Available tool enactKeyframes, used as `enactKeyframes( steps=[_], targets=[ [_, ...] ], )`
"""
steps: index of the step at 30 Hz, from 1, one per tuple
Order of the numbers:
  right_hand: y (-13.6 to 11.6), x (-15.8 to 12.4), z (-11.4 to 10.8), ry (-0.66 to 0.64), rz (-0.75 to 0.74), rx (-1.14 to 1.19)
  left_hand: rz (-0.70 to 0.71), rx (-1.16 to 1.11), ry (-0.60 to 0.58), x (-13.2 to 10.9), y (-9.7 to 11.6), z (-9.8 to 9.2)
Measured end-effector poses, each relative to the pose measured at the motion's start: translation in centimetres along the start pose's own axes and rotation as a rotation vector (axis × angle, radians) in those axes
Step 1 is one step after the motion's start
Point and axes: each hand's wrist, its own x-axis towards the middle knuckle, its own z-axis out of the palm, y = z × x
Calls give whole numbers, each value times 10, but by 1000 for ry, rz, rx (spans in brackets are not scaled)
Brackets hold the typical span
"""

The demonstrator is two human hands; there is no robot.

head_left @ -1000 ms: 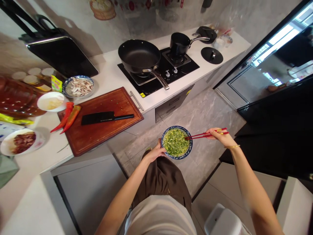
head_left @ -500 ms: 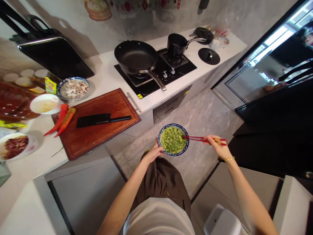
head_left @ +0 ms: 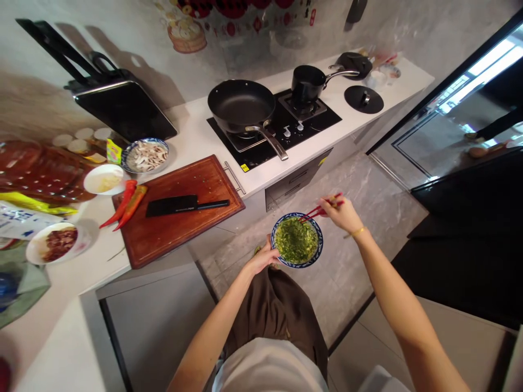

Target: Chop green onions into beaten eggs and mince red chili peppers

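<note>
Our left grip (head_left: 262,259) clasps the blue-and-white bowl (head_left: 320,240) by its rim, right of the chopping board (head_left: 175,234); our right grip (head_left: 340,214) pinches red chopsticks (head_left: 314,210), tips in green mixture (head_left: 297,240)! Probably weighty, slick, breakable: we'd support rim and underside.

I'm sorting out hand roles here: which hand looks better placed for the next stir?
Probably the right hand: it grips the chopsticks, which reach into the bowl. The left hand is occupied holding that bowl at its side.
</note>
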Motion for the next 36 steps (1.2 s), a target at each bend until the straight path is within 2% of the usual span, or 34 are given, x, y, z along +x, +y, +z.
enactKeyframes(
  steps=[4,7,11,14,16,18,21,23,25,26,30,31,34,36],
  targets=[
    [-43,74,16,-249,-53,-375,-15,72,-42,17,5,-2],
    [-77,103,44,-353,-74,-588,20,105,-77,31,14,0],
    [-106,101,83,-459,-165,-647,74,102,-103,48,32,2],
    [-106,80,84,-560,-303,-575,93,108,-96,58,46,-1],
    [-94,69,63,-626,-351,-451,111,104,-69,62,54,-4],
    [-72,68,30,-634,-320,-222,124,77,-59,64,60,-6],
    [-24,79,-22,-441,-103,140,115,21,-50,66,65,-4],
    [12,86,-45,-249,2,265,115,-22,-18,68,65,2],
    [46,84,-57,-138,63,292,132,-90,30,72,62,11],
    [60,80,-59,-131,84,282,147,-128,61,76,59,17],
    [105,64,-62,-285,159,376,217,-233,184,96,46,44],
    [114,64,-65,-278,152,413,234,-249,204,102,42,51],
    [140,78,-86,-127,91,445,279,-306,242,119,33,73],
    [153,88,-102,-94,47,374,303,-349,267,130,28,89]
  ],
)
